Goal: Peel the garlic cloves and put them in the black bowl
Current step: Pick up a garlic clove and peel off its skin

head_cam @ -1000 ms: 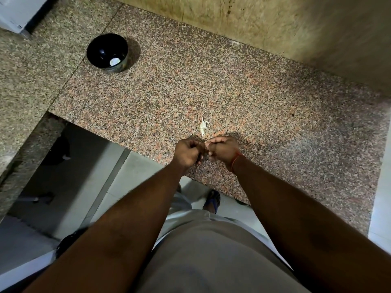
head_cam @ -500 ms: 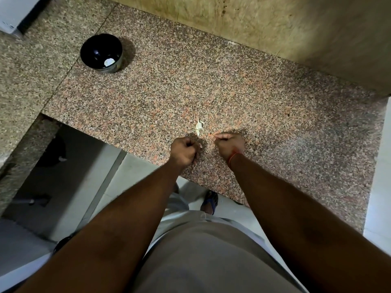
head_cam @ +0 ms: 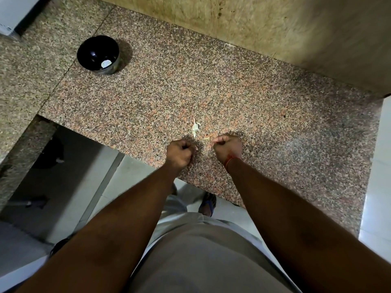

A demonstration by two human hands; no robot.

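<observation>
The black bowl (head_cam: 88, 49) stands far left on the granite counter (head_cam: 264, 115) with one peeled white clove (head_cam: 106, 64) inside. My left hand (head_cam: 179, 153) and right hand (head_cam: 228, 147) hover over the counter's front edge, a small gap between them, both with fingers curled. A pale bit shows at my left hand's thumb and fingertips, which seem to grip a garlic clove; most of it is hidden. My right hand's thumb and forefinger pinch a small pale scrap of garlic skin (head_cam: 206, 138). A larger piece of shed skin (head_cam: 195, 129) lies just beyond the hands.
A beige wall (head_cam: 275, 24) runs along the back of the counter. A second granite slab (head_cam: 27, 66) adjoins at the left, with a white appliance corner (head_cam: 10, 15) at the top left. Below the front edge are floor tiles and my sandalled foot (head_cam: 208, 205).
My hands were joined over one clove a second ago; they have since pulled apart sideways. The view shifted slightly, and the skin on the counter stayed put.
</observation>
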